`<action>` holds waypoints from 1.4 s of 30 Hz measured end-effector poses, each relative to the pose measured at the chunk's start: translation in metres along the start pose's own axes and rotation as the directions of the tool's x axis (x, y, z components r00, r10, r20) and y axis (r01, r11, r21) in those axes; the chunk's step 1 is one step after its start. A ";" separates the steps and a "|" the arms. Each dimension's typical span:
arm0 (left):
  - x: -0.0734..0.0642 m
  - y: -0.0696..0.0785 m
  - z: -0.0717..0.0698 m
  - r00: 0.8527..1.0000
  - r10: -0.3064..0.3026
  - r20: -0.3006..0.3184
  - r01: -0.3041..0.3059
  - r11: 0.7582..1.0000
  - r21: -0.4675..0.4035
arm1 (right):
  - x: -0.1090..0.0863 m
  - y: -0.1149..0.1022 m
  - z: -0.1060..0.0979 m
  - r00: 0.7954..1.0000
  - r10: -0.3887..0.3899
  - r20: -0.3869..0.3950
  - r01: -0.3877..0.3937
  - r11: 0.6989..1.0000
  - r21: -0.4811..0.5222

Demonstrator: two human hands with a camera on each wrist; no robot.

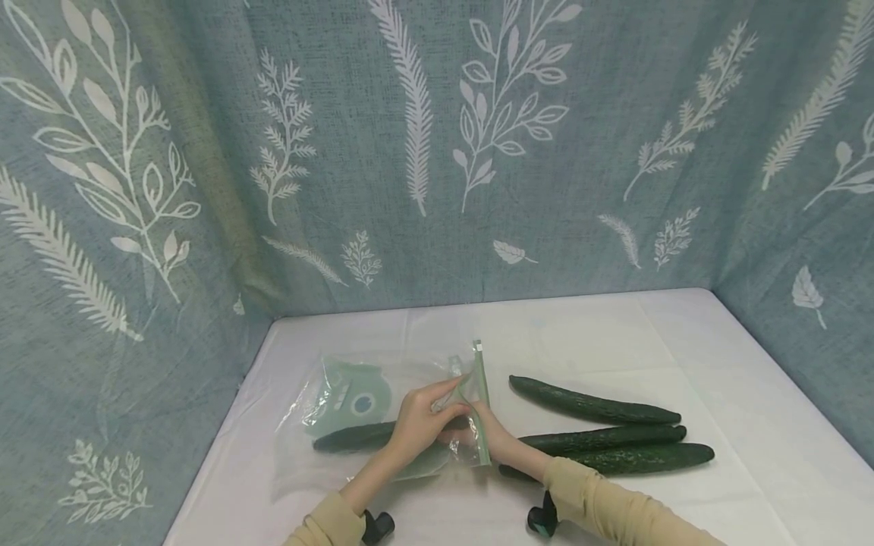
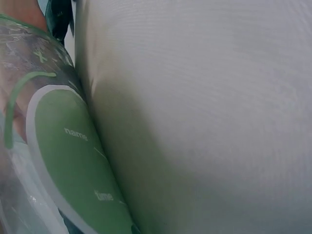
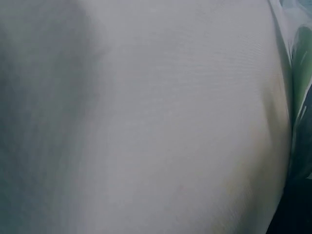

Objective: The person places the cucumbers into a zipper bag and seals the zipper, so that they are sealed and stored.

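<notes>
The left hand (image 1: 419,421) is holding the clear plastic zip bag with a printed green label (image 1: 348,387) near its mouth; the thumb and forefinger are curving toward each other and appear to be pinching the film beside the narrow green zip strip (image 1: 480,379). The right hand (image 1: 497,438) is sitting at that mouth, with its fingers showing through the film. Whether these fingers are gripping or only pressing, one cannot tell.

One long dark-green cucumber (image 1: 355,437) is lying lengthwise inside the bag, its far end pointing left and its other end passing out of sight behind the left hand. Three similar dark-green cucumbers (image 1: 594,402) are lying outside, right of the bag, on the white cloth-covered table (image 1: 580,334); the right forearm is partly covering the lowest one.

The step in hand is, by judgement, loading: the bag is being held while the cucumber is being seated. The next move is probably calling for the left hand to be keeping the mouth open, and for the right hand to be clearing the strip before picking up another cucumber.
</notes>
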State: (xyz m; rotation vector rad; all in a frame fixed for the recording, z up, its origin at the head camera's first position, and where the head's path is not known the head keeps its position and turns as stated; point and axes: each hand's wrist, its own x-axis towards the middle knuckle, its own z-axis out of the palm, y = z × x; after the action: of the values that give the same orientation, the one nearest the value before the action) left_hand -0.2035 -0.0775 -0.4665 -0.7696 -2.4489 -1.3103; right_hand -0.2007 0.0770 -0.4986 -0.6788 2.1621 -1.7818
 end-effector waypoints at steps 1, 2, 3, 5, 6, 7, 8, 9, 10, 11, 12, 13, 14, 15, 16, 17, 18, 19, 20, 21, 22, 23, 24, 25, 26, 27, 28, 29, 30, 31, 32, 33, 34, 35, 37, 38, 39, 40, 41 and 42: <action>0.000 0.000 0.000 1.000 -0.001 0.003 0.001 1.000 0.000 | 0.000 -0.001 0.000 1.000 0.010 0.008 -0.010 1.000 0.005; 0.000 0.000 0.000 1.000 -0.002 0.008 0.002 1.000 0.000 | -0.001 -0.001 -0.001 1.000 0.021 0.021 -0.021 1.000 0.007; 0.000 0.000 0.000 1.000 -0.004 0.013 0.004 1.000 0.000 | 0.000 -0.002 -0.002 0.999 0.027 0.036 -0.027 1.000 -0.002; 0.000 0.000 0.000 1.000 -0.003 0.018 0.003 1.000 0.003 | 0.001 -0.002 -0.004 0.997 0.038 0.066 -0.037 0.999 -0.013; 0.000 0.000 0.000 1.000 -0.003 0.022 0.003 1.000 0.002 | 0.001 -0.003 -0.006 0.996 0.036 0.078 -0.034 0.999 -0.028; 0.000 0.000 0.000 1.000 -0.003 0.023 0.003 1.000 0.001 | 0.002 -0.004 -0.008 0.994 0.044 0.096 -0.041 0.999 -0.032; 0.000 0.000 0.000 1.000 -0.005 0.024 0.005 1.000 -0.003 | 0.002 -0.004 -0.009 0.992 0.050 0.112 -0.046 0.998 -0.036; 0.000 0.001 0.000 1.000 -0.008 0.024 0.008 1.000 -0.008 | 0.003 -0.005 -0.010 0.991 0.048 0.124 -0.043 0.998 -0.041; -0.001 0.000 -0.001 1.000 -0.011 0.026 0.011 1.000 -0.012 | 0.003 -0.005 -0.011 0.990 0.049 0.132 -0.044 0.998 -0.041; -0.001 0.000 -0.001 1.000 -0.014 0.027 0.014 1.000 -0.012 | 0.003 -0.005 -0.011 0.990 0.037 0.139 -0.031 0.998 -0.046; -0.002 -0.001 -0.001 0.999 -0.018 0.031 0.019 1.000 -0.014 | 0.003 -0.006 -0.010 0.989 0.024 0.143 -0.017 0.999 -0.049; -0.003 -0.002 -0.001 0.999 -0.023 0.035 0.023 1.000 -0.013 | 0.003 -0.007 -0.009 0.990 0.013 0.142 -0.007 0.999 -0.044; -0.004 -0.003 -0.001 0.999 -0.028 0.039 0.028 1.000 -0.012 | 0.004 -0.007 -0.008 0.990 -0.005 0.139 0.012 0.999 -0.048; -0.005 -0.004 -0.001 0.998 -0.035 0.044 0.036 0.999 -0.011 | 0.004 -0.007 -0.006 0.991 -0.018 0.135 0.025 0.998 -0.053; -0.006 -0.004 -0.001 0.998 -0.038 0.047 0.039 0.999 -0.011 | 0.004 -0.007 -0.005 0.991 -0.025 0.131 0.033 0.998 -0.055; -0.006 -0.005 -0.001 0.998 -0.042 0.051 0.043 0.999 -0.011 | 0.004 -0.007 -0.004 0.991 -0.032 0.129 0.040 0.998 -0.058; -0.007 -0.006 -0.001 0.998 -0.046 0.054 0.046 0.999 -0.013 | 0.004 -0.007 -0.003 0.992 -0.032 0.124 0.039 0.997 -0.060; -0.007 -0.006 -0.001 0.997 -0.050 0.054 0.051 0.999 -0.014 | 0.004 -0.007 -0.002 0.992 -0.029 0.125 0.036 0.998 -0.056; -0.007 -0.006 -0.001 0.997 -0.049 0.052 0.050 0.999 -0.016 | 0.004 -0.006 -0.002 0.992 -0.022 0.127 0.029 0.998 -0.057; -0.008 -0.005 -0.001 0.997 -0.051 0.052 0.052 0.998 -0.021 | 0.004 -0.006 -0.002 0.992 -0.013 0.126 0.020 0.998 -0.055; -0.008 -0.005 -0.001 0.997 -0.050 0.051 0.051 0.998 -0.027 | 0.004 -0.005 -0.001 0.992 -0.009 0.122 0.016 0.998 -0.055; -0.008 -0.004 -0.002 0.998 -0.050 0.049 0.051 0.998 -0.029 | 0.004 -0.005 -0.001 0.993 -0.007 0.116 0.013 0.998 -0.057; -0.008 -0.004 -0.002 0.998 -0.052 0.047 0.054 0.998 -0.033 | 0.003 -0.005 -0.001 0.994 -0.001 0.112 0.007 0.999 -0.053; -0.008 -0.003 -0.002 0.998 -0.054 0.046 0.055 0.998 -0.040 | 0.003 -0.004 -0.001 0.994 0.003 0.107 0.003 0.998 -0.057; -0.009 -0.003 -0.002 0.998 -0.048 0.044 0.050 0.998 -0.040 | 0.003 -0.004 -0.001 0.995 0.004 0.101 0.002 0.998 -0.060; -0.009 -0.002 -0.002 0.998 -0.052 0.045 0.054 0.998 -0.043 | 0.003 -0.003 -0.001 0.995 0.003 0.098 0.003 0.998 -0.061; -0.010 -0.002 -0.002 0.998 -0.054 0.045 0.056 0.997 -0.047 | 0.003 -0.002 -0.001 0.995 0.001 0.096 0.006 0.998 -0.066; -0.010 -0.002 -0.002 0.998 -0.054 0.044 0.056 0.997 -0.046 | 0.003 -0.002 -0.001 0.995 0.001 0.095 0.005 0.998 -0.066; -0.010 -0.001 -0.002 0.997 -0.060 0.044 0.062 0.997 -0.049 | 0.003 -0.001 -0.001 0.995 0.000 0.096 0.007 0.998 -0.069; -0.010 -0.001 -0.002 0.997 -0.062 0.044 0.064 0.997 -0.051 | 0.003 -0.001 -0.001 0.995 -0.002 0.096 0.009 0.997 -0.072; -0.010 -0.001 -0.001 0.997 -0.064 0.043 0.066 0.997 -0.050 | 0.004 0.000 -0.001 0.995 -0.005 0.097 0.011 0.998 -0.069; -0.010 -0.001 -0.001 0.996 -0.072 0.043 0.074 0.996 -0.055 | 0.004 0.000 -0.001 0.995 -0.003 0.097 0.010 0.998 -0.065; -0.010 -0.001 -0.001 0.997 -0.072 0.040 0.074 0.996 -0.057 | 0.004 0.000 -0.001 0.995 0.000 0.096 0.006 0.998 -0.062; -0.010 -0.001 -0.001 0.997 -0.073 0.038 0.075 0.996 -0.055 | 0.004 0.000 -0.002 0.995 0.003 0.096 0.003 0.998 -0.061; -0.009 -0.001 0.000 0.997 -0.074 0.033 0.076 0.996 -0.056 | 0.004 -0.001 -0.002 0.995 0.006 0.097 -0.001 0.999 -0.053; -0.008 0.000 0.000 0.997 -0.072 0.030 0.073 0.996 -0.054 | 0.004 -0.001 -0.003 0.995 0.005 0.098 0.000 0.999 -0.052; -0.008 0.000 0.000 0.997 -0.070 0.028 0.071 0.996 -0.054 | 0.004 -0.002 -0.003 0.995 0.005 0.098 0.000 0.999 -0.050; -0.008 0.000 0.000 0.997 -0.067 0.026 0.068 0.996 -0.050 | 0.004 -0.003 -0.003 0.995 0.004 0.099 0.001 0.999 -0.049; -0.007 0.000 0.000 0.997 -0.066 0.026 0.067 0.997 -0.049 | 0.004 -0.003 -0.004 0.995 0.001 0.099 0.004 0.999 -0.048; -0.007 0.000 0.000 0.998 -0.062 0.025 0.064 0.997 -0.047 | 0.004 -0.003 -0.004 0.995 -0.001 0.100 0.005 0.999 -0.044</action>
State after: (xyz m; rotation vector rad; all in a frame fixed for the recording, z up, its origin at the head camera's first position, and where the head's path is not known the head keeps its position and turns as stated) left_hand -0.1979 -0.0794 -0.4700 -0.7286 -2.4871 -1.3950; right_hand -0.2052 0.0783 -0.4939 -0.7650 2.1412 -1.6690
